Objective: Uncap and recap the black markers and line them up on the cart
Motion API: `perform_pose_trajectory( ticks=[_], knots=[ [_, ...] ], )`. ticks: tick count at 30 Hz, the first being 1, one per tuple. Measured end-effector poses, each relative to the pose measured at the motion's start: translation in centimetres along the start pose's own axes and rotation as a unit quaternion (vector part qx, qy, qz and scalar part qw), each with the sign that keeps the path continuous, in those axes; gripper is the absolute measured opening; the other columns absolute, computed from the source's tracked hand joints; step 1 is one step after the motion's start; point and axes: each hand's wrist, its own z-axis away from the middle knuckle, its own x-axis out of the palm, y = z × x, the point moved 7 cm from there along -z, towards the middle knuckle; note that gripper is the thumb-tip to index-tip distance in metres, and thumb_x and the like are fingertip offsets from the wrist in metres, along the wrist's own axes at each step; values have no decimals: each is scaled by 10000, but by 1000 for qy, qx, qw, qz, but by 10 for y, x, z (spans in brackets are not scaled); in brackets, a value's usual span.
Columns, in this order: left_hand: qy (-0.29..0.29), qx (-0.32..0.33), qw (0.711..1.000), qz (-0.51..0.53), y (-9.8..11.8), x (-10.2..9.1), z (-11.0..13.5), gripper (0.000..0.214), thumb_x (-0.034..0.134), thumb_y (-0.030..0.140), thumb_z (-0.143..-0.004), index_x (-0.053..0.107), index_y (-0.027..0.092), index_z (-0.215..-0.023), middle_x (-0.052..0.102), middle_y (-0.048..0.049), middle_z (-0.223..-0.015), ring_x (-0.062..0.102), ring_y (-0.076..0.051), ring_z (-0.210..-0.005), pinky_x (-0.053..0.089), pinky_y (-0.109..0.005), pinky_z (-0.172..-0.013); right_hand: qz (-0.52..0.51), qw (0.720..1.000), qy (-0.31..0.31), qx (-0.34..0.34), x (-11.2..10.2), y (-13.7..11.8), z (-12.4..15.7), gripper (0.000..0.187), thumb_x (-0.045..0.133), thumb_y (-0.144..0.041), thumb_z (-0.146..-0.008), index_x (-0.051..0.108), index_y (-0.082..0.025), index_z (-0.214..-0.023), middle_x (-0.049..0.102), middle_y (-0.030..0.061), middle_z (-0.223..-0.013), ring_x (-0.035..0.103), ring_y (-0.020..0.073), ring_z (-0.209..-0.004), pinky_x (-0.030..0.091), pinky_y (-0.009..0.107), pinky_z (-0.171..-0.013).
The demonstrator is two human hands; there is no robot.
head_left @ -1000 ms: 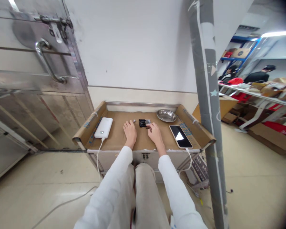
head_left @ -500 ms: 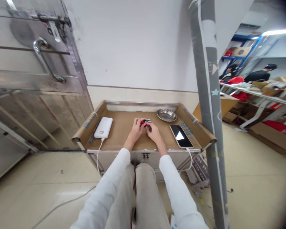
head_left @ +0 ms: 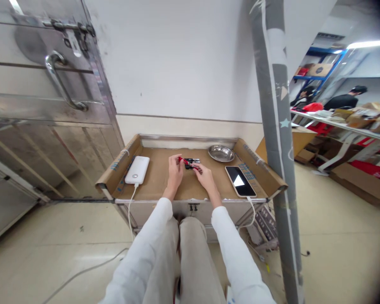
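Observation:
My left hand and my right hand meet over the cardboard-lined table top. Between them they pinch a thin red-and-black stick-like item, the left at its left end, the right at its right end. Just behind it lie several small black pieces with silver tips in a row on the cardboard. Both hands have their fingers closed.
A white power bank with a cable lies at the left, a phone with a lit screen at the right, a steel bowl at the back right. A grey pole stands right of the table. A metal door is at left. People sit far right.
A second ago my left hand lay flat on the cardboard; it has come in to the right hand, and both now hold a red-and-black item, drawn slightly leftward.

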Motion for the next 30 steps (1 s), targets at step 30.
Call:
perform_pose_trajectory(
  ticks=[30],
  knots=[
    [-249,-9,962,-111,-22,41,17,58,518,129,-835,538,178,-860,518,-53,-905,516,-192,-906,455,-357,-854,281,957,-6,-65,-2,-14,8,205,454,-245,-904,649,-207,-951,596,76,-945,520,209,-907,405,336,-839]
  ],
)
